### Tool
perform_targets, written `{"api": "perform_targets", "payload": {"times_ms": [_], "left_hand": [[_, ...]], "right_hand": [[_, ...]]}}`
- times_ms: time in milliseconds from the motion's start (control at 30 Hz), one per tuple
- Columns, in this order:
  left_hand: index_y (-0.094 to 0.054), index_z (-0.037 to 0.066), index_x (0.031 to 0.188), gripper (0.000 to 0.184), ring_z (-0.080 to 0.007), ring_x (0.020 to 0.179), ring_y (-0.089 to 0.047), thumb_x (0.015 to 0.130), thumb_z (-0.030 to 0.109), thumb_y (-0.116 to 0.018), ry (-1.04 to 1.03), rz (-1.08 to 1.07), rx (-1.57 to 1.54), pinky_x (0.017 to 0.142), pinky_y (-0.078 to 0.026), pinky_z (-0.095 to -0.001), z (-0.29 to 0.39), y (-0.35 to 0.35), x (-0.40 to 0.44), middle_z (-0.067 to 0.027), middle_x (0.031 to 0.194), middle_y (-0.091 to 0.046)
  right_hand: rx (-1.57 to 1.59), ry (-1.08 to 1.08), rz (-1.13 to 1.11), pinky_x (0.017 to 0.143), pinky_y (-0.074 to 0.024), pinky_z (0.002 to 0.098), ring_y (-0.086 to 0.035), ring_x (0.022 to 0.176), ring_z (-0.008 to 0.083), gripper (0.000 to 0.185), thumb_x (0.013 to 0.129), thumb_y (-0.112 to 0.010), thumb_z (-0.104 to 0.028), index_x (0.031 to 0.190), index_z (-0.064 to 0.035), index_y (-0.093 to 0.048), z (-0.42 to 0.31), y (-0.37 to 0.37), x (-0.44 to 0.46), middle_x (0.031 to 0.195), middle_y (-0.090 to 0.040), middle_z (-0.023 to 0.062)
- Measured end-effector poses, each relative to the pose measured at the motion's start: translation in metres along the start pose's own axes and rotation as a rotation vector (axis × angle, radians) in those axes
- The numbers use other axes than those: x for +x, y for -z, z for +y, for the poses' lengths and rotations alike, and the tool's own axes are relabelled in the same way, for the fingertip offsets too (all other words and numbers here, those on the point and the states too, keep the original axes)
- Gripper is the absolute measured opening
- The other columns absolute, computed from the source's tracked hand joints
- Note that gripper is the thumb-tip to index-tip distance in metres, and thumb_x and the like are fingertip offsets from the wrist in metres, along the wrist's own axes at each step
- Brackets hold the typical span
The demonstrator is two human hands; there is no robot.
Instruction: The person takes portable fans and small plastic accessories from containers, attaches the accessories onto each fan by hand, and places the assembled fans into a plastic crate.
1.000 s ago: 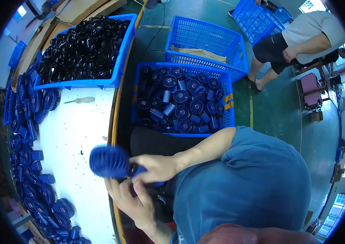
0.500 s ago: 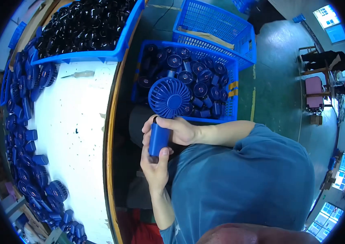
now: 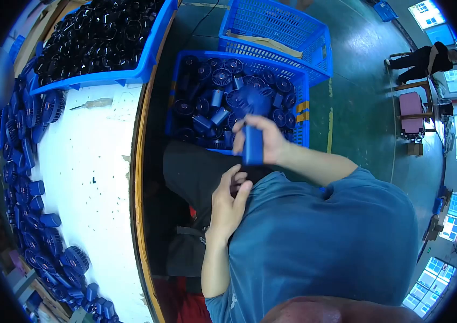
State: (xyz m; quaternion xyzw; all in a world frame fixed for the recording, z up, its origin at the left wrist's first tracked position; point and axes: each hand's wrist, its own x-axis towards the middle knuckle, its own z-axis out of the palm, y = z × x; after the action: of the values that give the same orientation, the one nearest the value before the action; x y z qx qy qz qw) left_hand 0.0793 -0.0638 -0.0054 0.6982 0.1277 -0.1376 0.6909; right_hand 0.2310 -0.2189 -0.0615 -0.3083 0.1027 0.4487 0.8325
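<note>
My right hand (image 3: 272, 141) is closed round the handle of a blue handheld fan (image 3: 253, 146). The fan's round head is smeared by motion and hangs over the blue crate (image 3: 305, 137) full of similar fans. Below it, near my lap, my left hand (image 3: 227, 207) holds nothing; its fingers are loosely bent, with the thumb apart. A small gap separates it from the lower end of the handle.
To the left, a white worktable (image 3: 96, 215) carries a screwdriver (image 3: 92, 103), a blue bin (image 3: 145, 67) of black parts and a long pile of blue fans (image 3: 45, 237). Behind the crate stands another blue crate (image 3: 277, 24). A person (image 3: 427, 62) is at the far right.
The fan has moved up and right in my right hand, away from my body and over the crate. My left hand has let go of the handle and dropped back slightly.
</note>
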Motion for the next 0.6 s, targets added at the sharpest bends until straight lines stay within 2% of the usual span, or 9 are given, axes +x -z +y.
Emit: {"api": "perform_targets", "payload": {"times_ms": [67, 133, 200, 267, 333, 400, 467, 567, 600], "left_hand": [[-0.042, -0.004, 0.139, 0.057, -0.0285, 0.115, -0.060, 0.091, 0.016, -0.066, -0.110, 0.075, 0.102, 0.099, -0.046, -0.0364, 0.006, 0.011, -0.017, -0.0221, 0.127, -0.059], [-0.042, -0.003, 0.140, 0.054, -0.0290, 0.119, -0.058, 0.092, 0.011, -0.063, -0.120, 0.186, -0.048, 0.104, -0.044, -0.0379, -0.002, 0.030, -0.038, -0.0226, 0.130, -0.058], [-0.044, -0.002, 0.139, 0.048, -0.0269, 0.119, -0.057, 0.094, 0.009, -0.057, -0.084, 0.366, -0.112, 0.104, -0.043, -0.0378, -0.004, 0.052, -0.058, -0.0213, 0.128, -0.059], [-0.047, -0.004, 0.136, 0.041, -0.0252, 0.115, -0.059, 0.097, 0.008, -0.052, -0.047, 0.549, -0.044, 0.103, -0.044, -0.0370, 0.001, 0.070, -0.079, -0.0201, 0.125, -0.061], [-0.050, -0.005, 0.132, 0.037, -0.0248, 0.112, -0.061, 0.097, 0.008, -0.052, -0.107, 0.713, -0.030, 0.101, -0.046, -0.0370, -0.003, 0.086, -0.101, -0.0195, 0.121, -0.063], [-0.052, -0.005, 0.130, 0.036, -0.0254, 0.109, -0.062, 0.098, 0.009, -0.053, -0.163, 0.840, 0.011, 0.098, -0.048, -0.0367, -0.002, 0.099, -0.120, -0.0195, 0.118, -0.064], [-0.054, -0.005, 0.128, 0.034, -0.0251, 0.106, -0.064, 0.099, 0.012, -0.052, -0.180, 0.951, 0.083, 0.094, -0.051, -0.0362, -0.001, 0.111, -0.133, -0.0195, 0.115, -0.065], [-0.054, -0.004, 0.128, 0.033, -0.0242, 0.106, -0.064, 0.100, 0.013, -0.052, -0.199, 1.094, 0.116, 0.091, -0.052, -0.0350, -0.005, 0.124, -0.149, -0.0185, 0.114, -0.065], [-0.054, -0.004, 0.128, 0.033, -0.0241, 0.107, -0.063, 0.100, 0.014, -0.052, -0.166, 1.141, 0.125, 0.091, -0.053, -0.0346, -0.005, 0.128, -0.152, -0.0175, 0.115, -0.064]], "right_hand": [[-0.048, 0.191, 0.314, 0.071, -0.0547, 0.0412, -0.065, 0.070, 0.0285, 0.036, 0.091, -0.061, -0.034, 0.099, 0.0005, -0.062, -0.025, 0.054, 0.017, 0.075, -0.066, 0.0160], [-0.549, 0.379, 0.735, 0.060, -0.0526, 0.0315, -0.063, 0.062, 0.0199, 0.028, 0.084, -0.071, -0.026, 0.094, -0.0008, -0.065, -0.049, 0.124, 0.028, 0.073, -0.065, 0.0115], [-0.808, 0.248, 0.993, 0.056, -0.0483, 0.0285, -0.058, 0.056, 0.0165, 0.022, 0.083, -0.070, -0.025, 0.086, -0.0037, -0.068, -0.068, 0.223, 0.036, 0.071, -0.064, 0.0084], [-1.183, 0.162, 1.122, 0.055, -0.0478, 0.0352, -0.061, 0.061, 0.0182, 0.028, 0.083, -0.069, -0.029, 0.088, -0.0012, -0.070, -0.073, 0.333, 0.042, 0.075, -0.067, 0.0095], [-1.353, 0.055, 1.383, 0.058, -0.0488, 0.0382, -0.064, 0.065, 0.0197, 0.031, 0.078, -0.071, -0.030, 0.083, 0.0006, -0.071, -0.078, 0.369, 0.050, 0.073, -0.068, 0.0118], [-1.145, 0.054, 1.208, 0.060, -0.0514, 0.0368, -0.066, 0.066, 0.0216, 0.028, 0.077, -0.073, -0.027, 0.085, 0.0003, -0.072, -0.078, 0.342, 0.046, 0.076, -0.070, 0.0128], [-1.328, 0.171, 1.142, 0.068, -0.0543, 0.0380, -0.069, 0.077, 0.0264, 0.038, 0.076, -0.075, -0.029, 0.098, 0.0018, -0.069, -0.077, 0.340, 0.049, 0.088, -0.071, 0.0163], [-1.600, -0.047, 1.170, 0.093, -0.0497, 0.0416, -0.062, 0.111, 0.0348, 0.063, 0.076, -0.075, -0.034, 0.123, 0.0030, -0.056, -0.073, 0.318, 0.056, 0.121, -0.063, 0.0243], [-1.614, -0.048, 1.189, 0.095, -0.0484, 0.0417, -0.061, 0.114, 0.0353, 0.059, 0.076, -0.075, -0.031, 0.122, 0.0025, -0.058, -0.072, 0.308, 0.056, 0.123, -0.061, 0.0259]]}}
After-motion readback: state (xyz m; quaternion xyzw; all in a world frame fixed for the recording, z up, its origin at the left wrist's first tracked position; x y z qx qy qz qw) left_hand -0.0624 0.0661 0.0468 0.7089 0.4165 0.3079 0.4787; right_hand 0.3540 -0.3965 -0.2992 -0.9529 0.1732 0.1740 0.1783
